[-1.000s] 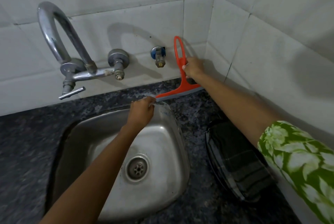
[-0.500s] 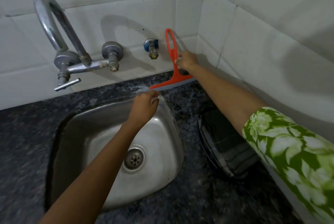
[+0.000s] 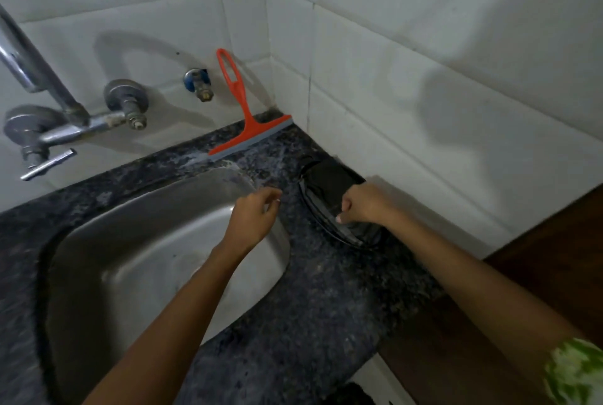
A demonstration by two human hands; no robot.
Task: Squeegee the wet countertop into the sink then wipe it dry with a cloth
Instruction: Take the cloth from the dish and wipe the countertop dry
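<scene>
— Where the wall is on the left, what sticks out of it?
— A shiny metal tap [image 3: 49, 117] with a lever, and next to it a small blue valve [image 3: 197, 84]. Under them sits the steel sink [image 3: 137, 241], sunk into the dark speckled countertop [image 3: 310, 306].
— And the left hand [image 3: 253, 217]?
— It hangs over the right rim of the sink. The fingers are loosely curled and hold nothing.
— Where is the squeegee [image 3: 243, 117]?
— It stands in the back corner. Its grey blade rests on the countertop and its orange handle leans on the white tiles. No hand touches it. The countertop just in front of the blade looks wet and shiny.
— What about the right hand [image 3: 362, 205]?
— It is curled into a fist on top of a dark cloth [image 3: 329, 182]. It looks like it is gripping the cloth, but it is too dark to be sure.
— Where is that cloth?
— It lies in a dark tray [image 3: 321, 218] beside the right wall, just right of the sink. A green and white sleeve [image 3: 577, 372] shows at the bottom right
</scene>
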